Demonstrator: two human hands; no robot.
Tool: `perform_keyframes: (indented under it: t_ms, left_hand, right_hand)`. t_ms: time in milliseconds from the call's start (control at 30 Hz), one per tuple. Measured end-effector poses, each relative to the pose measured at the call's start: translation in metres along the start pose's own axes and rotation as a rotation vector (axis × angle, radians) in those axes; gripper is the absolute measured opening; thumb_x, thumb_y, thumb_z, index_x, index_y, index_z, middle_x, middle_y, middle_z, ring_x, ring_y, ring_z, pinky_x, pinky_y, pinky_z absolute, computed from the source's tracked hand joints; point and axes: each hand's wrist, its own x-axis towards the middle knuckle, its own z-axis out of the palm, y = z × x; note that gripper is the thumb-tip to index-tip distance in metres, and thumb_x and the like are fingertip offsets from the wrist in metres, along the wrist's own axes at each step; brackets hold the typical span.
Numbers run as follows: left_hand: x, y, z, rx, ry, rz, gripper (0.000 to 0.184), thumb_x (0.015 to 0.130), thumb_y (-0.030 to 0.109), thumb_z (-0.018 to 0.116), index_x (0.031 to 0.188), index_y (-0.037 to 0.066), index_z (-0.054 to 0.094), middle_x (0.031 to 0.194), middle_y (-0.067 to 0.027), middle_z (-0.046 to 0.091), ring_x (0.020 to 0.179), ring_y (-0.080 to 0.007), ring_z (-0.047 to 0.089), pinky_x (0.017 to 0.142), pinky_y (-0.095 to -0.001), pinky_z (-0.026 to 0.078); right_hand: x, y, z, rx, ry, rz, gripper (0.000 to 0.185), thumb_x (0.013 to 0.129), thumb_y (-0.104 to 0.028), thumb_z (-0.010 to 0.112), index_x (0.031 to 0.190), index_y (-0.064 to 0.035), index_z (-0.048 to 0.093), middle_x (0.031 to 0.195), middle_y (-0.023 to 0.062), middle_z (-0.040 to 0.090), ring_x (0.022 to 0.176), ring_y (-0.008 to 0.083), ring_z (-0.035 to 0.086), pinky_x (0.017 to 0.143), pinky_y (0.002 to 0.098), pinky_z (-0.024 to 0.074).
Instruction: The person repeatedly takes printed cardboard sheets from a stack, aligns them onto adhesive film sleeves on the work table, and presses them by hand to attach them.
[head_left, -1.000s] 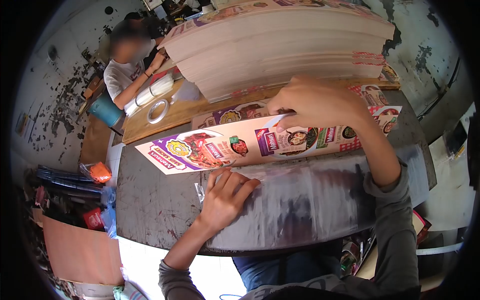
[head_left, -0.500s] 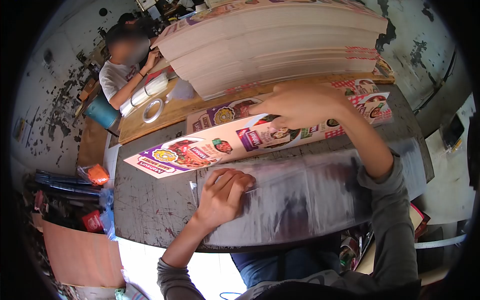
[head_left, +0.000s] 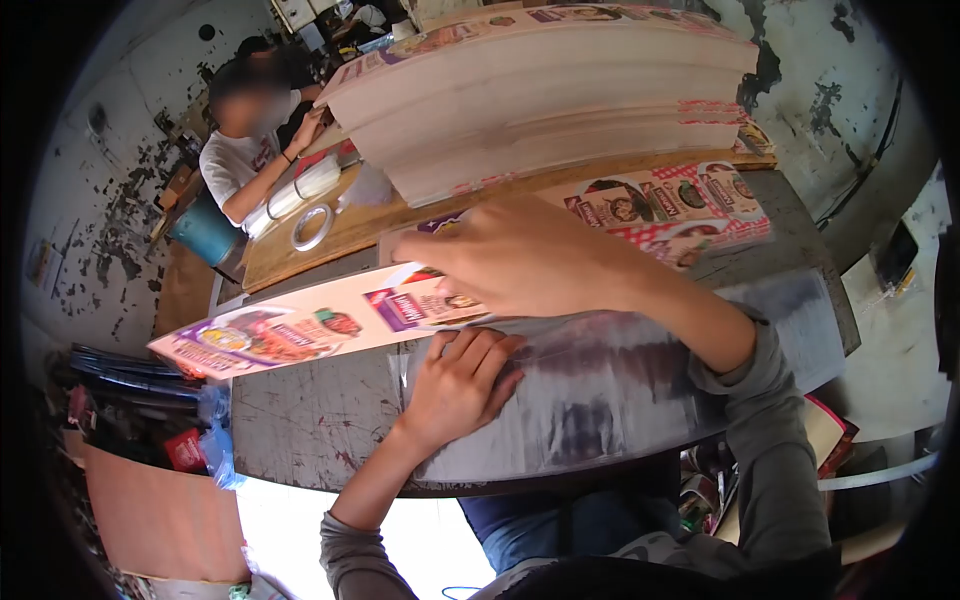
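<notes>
My right hand (head_left: 530,255) grips the upper edge of a long printed card (head_left: 290,330), which is tilted and juts past the table's left side. Below it my left hand (head_left: 460,385) rests on the near left part of a pile of clear plastic sleeves (head_left: 600,400), its fingers bent; whether they pinch a sleeve cannot be made out. Behind my right hand more printed cards (head_left: 700,200) lie flat on the grey table (head_left: 300,430). The right part of the held card is hidden behind my right hand and forearm.
A tall stack of printed sheets (head_left: 540,110) stands on a wooden board (head_left: 270,262) at the back. A tape roll (head_left: 312,227) and a white bundle (head_left: 305,190) lie left of it. Another person (head_left: 240,150) sits at the far left, near a teal bucket (head_left: 205,235).
My right hand has moved left with the printed card, whose left end now reaches past the table edge. More of the flat cards behind shows. My left hand has stayed on the sleeves.
</notes>
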Motion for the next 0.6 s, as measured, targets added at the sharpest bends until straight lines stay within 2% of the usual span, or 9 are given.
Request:
perform_keyframes:
  t_ms: [67, 100, 133, 200, 333, 400, 467, 533, 600]
  left_hand:
    - [-0.001, -0.001, 0.003, 0.018, -0.006, 0.03, 0.024, 0.074, 0.014, 0.065, 0.095, 0.007, 0.056, 0.088, -0.0049, 0.056, 0.085, -0.0208, 0.055, 0.072, -0.0333, 0.04]
    - [-0.002, -0.003, 0.004, 0.018, -0.011, 0.036, 0.024, 0.074, 0.014, 0.065, 0.095, 0.007, 0.056, 0.088, -0.0049, 0.056, 0.085, -0.0208, 0.055, 0.072, -0.0333, 0.04]
    - [-0.004, -0.004, 0.006, 0.031, -0.013, 0.043, 0.023, 0.074, 0.013, 0.064, 0.094, 0.008, 0.056, 0.087, -0.0047, 0.056, 0.084, -0.0208, 0.055, 0.071, -0.0333, 0.04]
    - [-0.005, -0.006, 0.007, 0.041, -0.02, 0.055, 0.022, 0.074, 0.012, 0.064, 0.094, 0.008, 0.056, 0.087, -0.0045, 0.056, 0.083, -0.0208, 0.055, 0.071, -0.0334, 0.041]
    - [-0.003, -0.004, 0.006, -0.005, 0.028, 0.068, 0.02, 0.072, 0.009, 0.063, 0.091, 0.008, 0.056, 0.085, -0.0044, 0.056, 0.079, -0.0214, 0.056, 0.068, -0.033, 0.041]
    - [-0.002, -0.005, 0.006, -0.006, 0.038, 0.065, 0.02, 0.072, 0.008, 0.063, 0.09, 0.008, 0.056, 0.084, -0.0047, 0.056, 0.076, -0.0216, 0.056, 0.067, -0.0328, 0.041]
    - [-0.004, -0.005, 0.007, 0.004, 0.073, 0.073, 0.02, 0.071, 0.006, 0.063, 0.089, 0.008, 0.056, 0.082, -0.0059, 0.057, 0.072, -0.0223, 0.057, 0.065, -0.0337, 0.043]
    - [-0.004, -0.007, 0.008, -0.012, 0.101, 0.074, 0.019, 0.071, 0.005, 0.062, 0.088, 0.008, 0.056, 0.08, -0.0062, 0.057, 0.07, -0.0228, 0.057, 0.064, -0.0345, 0.044]
    - [-0.006, -0.007, 0.009, -0.022, 0.137, 0.082, 0.019, 0.07, 0.004, 0.062, 0.088, 0.008, 0.056, 0.078, -0.0065, 0.057, 0.068, -0.0233, 0.058, 0.064, -0.0353, 0.045]
  right_hand:
    - [0.011, -0.005, -0.002, 0.078, 0.16, -0.077, 0.025, 0.073, -0.011, 0.059, 0.096, -0.0029, 0.051, 0.068, 0.017, 0.061, 0.067, 0.0319, 0.063, 0.056, 0.0433, 0.0494]
    - [0.021, -0.008, -0.008, 0.096, 0.095, -0.031, 0.033, 0.072, -0.011, 0.06, 0.102, -0.0014, 0.053, 0.074, 0.0178, 0.062, 0.073, 0.0329, 0.063, 0.06, 0.0441, 0.05]
    - [0.031, -0.006, -0.009, 0.097, 0.099, -0.023, 0.033, 0.072, -0.011, 0.06, 0.102, -0.0014, 0.053, 0.074, 0.0178, 0.062, 0.073, 0.0329, 0.063, 0.06, 0.0441, 0.05]
    - [0.053, 0.001, -0.011, 0.346, 0.282, -0.106, 0.026, 0.075, -0.014, 0.064, 0.096, -0.0013, 0.055, 0.066, 0.0158, 0.059, 0.062, 0.0294, 0.061, 0.057, 0.0399, 0.0451]
    - [0.091, 0.018, -0.021, 0.515, 0.175, -0.126, 0.026, 0.075, -0.016, 0.066, 0.093, 0.001, 0.059, 0.066, 0.0144, 0.06, 0.061, 0.0237, 0.06, 0.058, 0.0354, 0.0441]
    - [0.101, 0.019, -0.019, 0.526, 0.312, -0.181, 0.028, 0.074, -0.018, 0.068, 0.093, 0.0013, 0.062, 0.068, 0.0128, 0.061, 0.06, 0.0191, 0.058, 0.057, 0.0322, 0.0429]
    - [0.11, 0.019, -0.022, 0.472, 0.302, -0.122, 0.031, 0.074, -0.019, 0.068, 0.096, 0.0015, 0.063, 0.072, 0.0133, 0.063, 0.062, 0.0195, 0.06, 0.058, 0.0324, 0.0436]
    - [0.116, 0.019, -0.019, 0.559, 0.237, 0.024, 0.031, 0.074, -0.02, 0.068, 0.094, 0.0024, 0.063, 0.071, 0.0126, 0.062, 0.063, 0.0196, 0.059, 0.059, 0.0318, 0.0441]
    - [0.115, 0.023, -0.007, 0.581, 0.252, 0.019, 0.031, 0.075, -0.02, 0.068, 0.094, 0.003, 0.063, 0.071, 0.0118, 0.063, 0.063, 0.0179, 0.06, 0.06, 0.0311, 0.0446]
